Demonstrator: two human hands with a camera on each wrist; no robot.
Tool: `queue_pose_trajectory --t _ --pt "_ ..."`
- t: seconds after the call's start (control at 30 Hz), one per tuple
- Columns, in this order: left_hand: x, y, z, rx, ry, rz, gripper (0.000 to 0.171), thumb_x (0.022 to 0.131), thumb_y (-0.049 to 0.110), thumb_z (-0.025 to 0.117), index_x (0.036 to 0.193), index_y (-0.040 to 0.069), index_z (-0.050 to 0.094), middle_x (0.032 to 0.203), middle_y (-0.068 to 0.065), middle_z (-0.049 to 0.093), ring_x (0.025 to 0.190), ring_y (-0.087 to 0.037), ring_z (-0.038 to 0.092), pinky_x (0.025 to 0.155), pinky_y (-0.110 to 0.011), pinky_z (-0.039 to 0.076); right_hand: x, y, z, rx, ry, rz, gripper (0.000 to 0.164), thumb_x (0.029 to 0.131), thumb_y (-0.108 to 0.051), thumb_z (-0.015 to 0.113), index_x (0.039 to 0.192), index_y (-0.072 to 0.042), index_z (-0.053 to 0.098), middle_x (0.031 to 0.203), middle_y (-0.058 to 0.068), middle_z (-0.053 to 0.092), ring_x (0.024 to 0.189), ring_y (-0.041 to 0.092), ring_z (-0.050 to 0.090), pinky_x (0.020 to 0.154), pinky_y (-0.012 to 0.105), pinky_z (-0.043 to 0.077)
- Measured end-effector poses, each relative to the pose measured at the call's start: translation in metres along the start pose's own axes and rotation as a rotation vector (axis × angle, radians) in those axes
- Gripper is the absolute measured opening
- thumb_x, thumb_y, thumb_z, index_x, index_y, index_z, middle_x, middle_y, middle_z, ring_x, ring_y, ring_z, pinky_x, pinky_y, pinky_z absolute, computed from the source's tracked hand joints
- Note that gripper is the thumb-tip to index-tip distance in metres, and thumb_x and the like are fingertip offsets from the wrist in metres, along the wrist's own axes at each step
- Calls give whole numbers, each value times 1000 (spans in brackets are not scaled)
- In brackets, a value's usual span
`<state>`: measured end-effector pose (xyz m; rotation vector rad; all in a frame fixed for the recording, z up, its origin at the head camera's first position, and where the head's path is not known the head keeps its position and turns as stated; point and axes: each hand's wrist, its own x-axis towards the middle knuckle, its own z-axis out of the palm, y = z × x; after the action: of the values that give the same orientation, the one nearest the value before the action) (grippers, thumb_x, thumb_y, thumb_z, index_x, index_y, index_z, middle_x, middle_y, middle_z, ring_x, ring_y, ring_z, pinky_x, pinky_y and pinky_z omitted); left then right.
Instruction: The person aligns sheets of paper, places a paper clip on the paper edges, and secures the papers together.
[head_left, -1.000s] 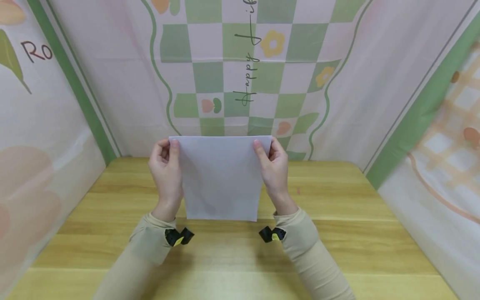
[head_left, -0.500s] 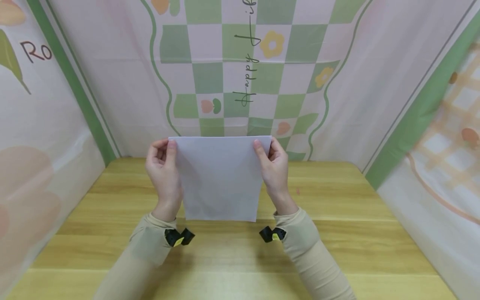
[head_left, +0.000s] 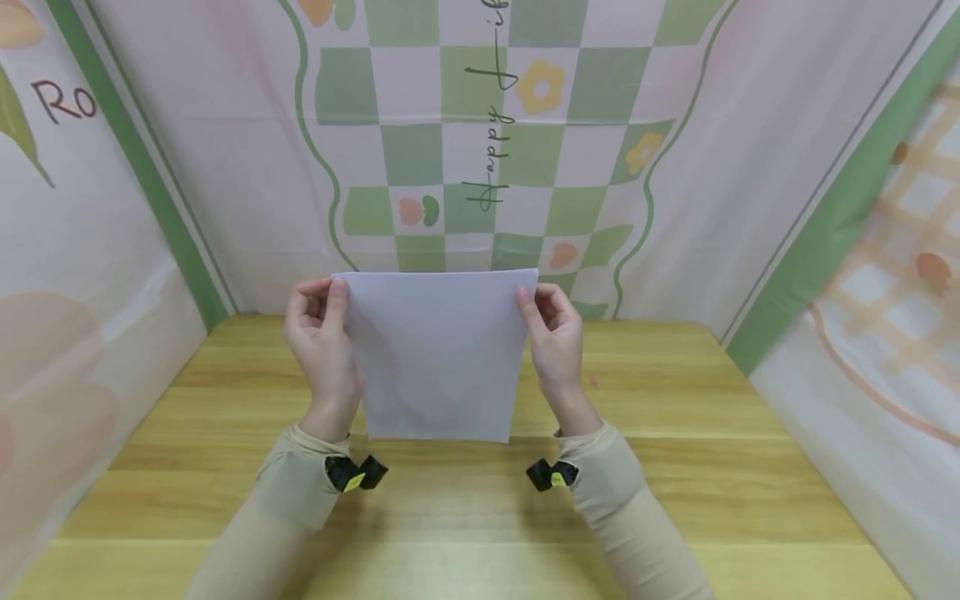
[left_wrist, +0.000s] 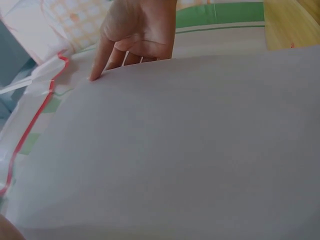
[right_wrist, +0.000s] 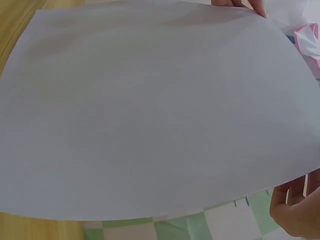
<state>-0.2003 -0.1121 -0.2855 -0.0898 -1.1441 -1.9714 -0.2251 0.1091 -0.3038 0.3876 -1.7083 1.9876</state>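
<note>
Head view: a blank, white, rectangular sheet of thin paper fills the centre of the frame, held up by its top corners over a yellow wood-grain bench. At centre left, the left hand pinches one corner, thumb in front, fingers curled behind. At centre right, the right hand has just shifted outward and slightly down; its thumb now presses near the sheet's side edge, and the corner stands free above it. The left hand has drifted outward a touch. The right hold therefore seems shallower, though the sheet appears well supported. Its lower edge hangs unheld; whether it touches the bench cannot be told. The bench spreads to both sides and across the bottom of the frame, seemingly leaving room there; a green-and-white checked cloth backdrop bounds the top.

Left wrist view: the sheet covers most of the frame. At the upper left, the right thumb's tip meets its bowed edge, fingers clamped behind. White cloth trimmed in red lies beyond the left edge.

Right wrist view: the sheet dominates again, its lower edge curving. The right fingers bend beneath it at the lower right; the left fingers hold the far edge at the upper right.
</note>
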Motion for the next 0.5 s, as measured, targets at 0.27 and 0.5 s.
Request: queue_pose_trajectory --t 0.27,0.5 --pt "0 0 -1 -5 -2 -4 8 89 5 64 86 11 60 89 -5 57 82 -16 54 74 -22 45 -6 10 -7 -11 10 35 1 92 -11 62 92 -12 60 84 -7 60 76 7 54 68 18 45" --pt "1 0 -2 -6 4 -2 7 89 4 63 86 10 60 87 -3 58 81 -16 54 74 -23 45 -11 18 -12 -37 -5 49 4 92 -13 61 93 -9 60 84 -5 59 75 8 54 67 18 46"
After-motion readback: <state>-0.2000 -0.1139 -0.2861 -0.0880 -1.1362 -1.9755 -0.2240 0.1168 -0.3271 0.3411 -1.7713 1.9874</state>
